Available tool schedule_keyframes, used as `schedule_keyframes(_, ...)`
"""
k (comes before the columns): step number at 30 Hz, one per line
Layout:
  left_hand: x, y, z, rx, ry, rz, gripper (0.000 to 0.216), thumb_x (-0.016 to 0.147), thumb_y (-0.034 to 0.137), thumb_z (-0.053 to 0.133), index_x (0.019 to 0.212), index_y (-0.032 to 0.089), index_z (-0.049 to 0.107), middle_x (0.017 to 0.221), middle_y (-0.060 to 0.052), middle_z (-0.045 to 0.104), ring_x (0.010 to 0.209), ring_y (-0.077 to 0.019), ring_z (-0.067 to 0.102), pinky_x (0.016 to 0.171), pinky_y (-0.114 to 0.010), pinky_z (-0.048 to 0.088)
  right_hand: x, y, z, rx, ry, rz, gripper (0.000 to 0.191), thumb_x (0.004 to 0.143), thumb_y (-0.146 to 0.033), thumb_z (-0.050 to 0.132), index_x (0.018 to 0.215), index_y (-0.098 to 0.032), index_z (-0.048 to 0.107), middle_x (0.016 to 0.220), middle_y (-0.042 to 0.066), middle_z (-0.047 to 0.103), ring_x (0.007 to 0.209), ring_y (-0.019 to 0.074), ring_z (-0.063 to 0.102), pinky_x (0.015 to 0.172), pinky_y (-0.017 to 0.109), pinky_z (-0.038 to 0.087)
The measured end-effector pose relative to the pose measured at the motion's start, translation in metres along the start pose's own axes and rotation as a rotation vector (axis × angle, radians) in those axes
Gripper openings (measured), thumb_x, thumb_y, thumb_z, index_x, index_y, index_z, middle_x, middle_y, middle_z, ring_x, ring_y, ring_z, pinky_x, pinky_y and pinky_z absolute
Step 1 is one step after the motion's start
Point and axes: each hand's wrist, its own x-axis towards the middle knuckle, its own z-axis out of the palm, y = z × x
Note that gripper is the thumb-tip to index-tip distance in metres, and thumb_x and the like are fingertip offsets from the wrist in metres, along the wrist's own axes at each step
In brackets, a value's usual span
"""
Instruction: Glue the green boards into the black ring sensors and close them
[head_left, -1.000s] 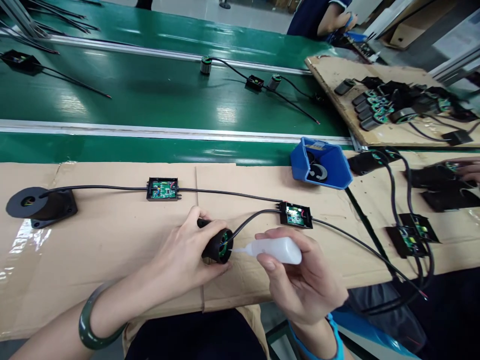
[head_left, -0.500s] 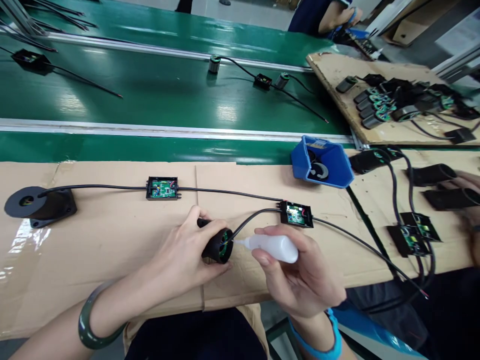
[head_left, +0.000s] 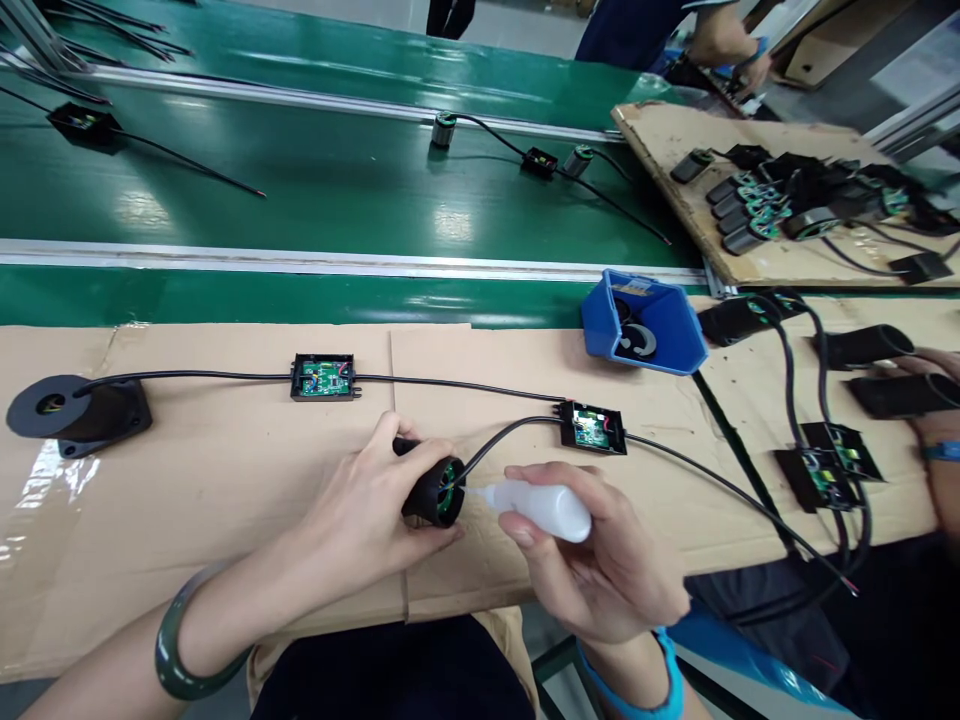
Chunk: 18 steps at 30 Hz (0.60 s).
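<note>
My left hand (head_left: pixel 382 500) wraps round a black cylindrical housing (head_left: pixel 429 498), tilted so its open end faces right; a green circuit board and small wires show inside. In my right hand (head_left: pixel 600 550) is a small white squeeze bottle (head_left: pixel 551 510), held sideways with its thin nozzle at the housing's open end. Whether the tip touches anything inside I cannot tell. A black cable (head_left: pixel 502 435) runs from the housing to an open black box with a circuit board (head_left: pixel 592 428). Further left, another open circuit box (head_left: pixel 322 378) is cabled to a flanged black housing (head_left: pixel 105 415).
A blue bin (head_left: pixel 645 320) with black and grey ring parts stands behind my right hand. Two circuit boxes (head_left: pixel 825 470) lie at right, near a co-worker's hand (head_left: pixel 937 362). Cabled parts rest on the green conveyor (head_left: pixel 300 180); a wooden board (head_left: pixel 675 215) carries several cylinders.
The bottle has tilted slightly, its rear end lower, with the nozzle still at the housing. Parts on the conveyor have shifted right. A person's hand at the far back has moved right.
</note>
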Motion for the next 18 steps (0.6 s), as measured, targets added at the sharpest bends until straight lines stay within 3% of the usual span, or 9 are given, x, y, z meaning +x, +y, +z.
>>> schedule_keyframes(7,0.002,0.000,0.000,-0.001,-0.009,0.001,0.039,0.079,0.033,0.071,0.115,0.029,0.057,0.110,-0.005,0.045,0.087,-0.0215,0.061,0.079,-0.042,0.056,0.000,0.003,0.000,-0.027,-0.003,-0.065,0.028,0.085,-0.016,0.069,0.111,-0.013,0.061,0.081,0.007,0.072,0.065,0.0194,0.067,0.048,0.028,0.053)
schedule_keyframes(18,0.001,0.000,0.001,-0.001,0.008,0.001,0.041,0.077,0.032,0.072,0.115,0.030,0.058,0.110,-0.004,0.045,0.088,-0.0214,0.060,0.079,-0.042,0.056,-0.001,-0.006,-0.005,-0.002,-0.030,0.005,0.018,0.087,-0.019,0.065,0.104,-0.015,0.062,0.074,0.004,0.071,0.060,0.0178,0.066,0.046,0.027,0.050)
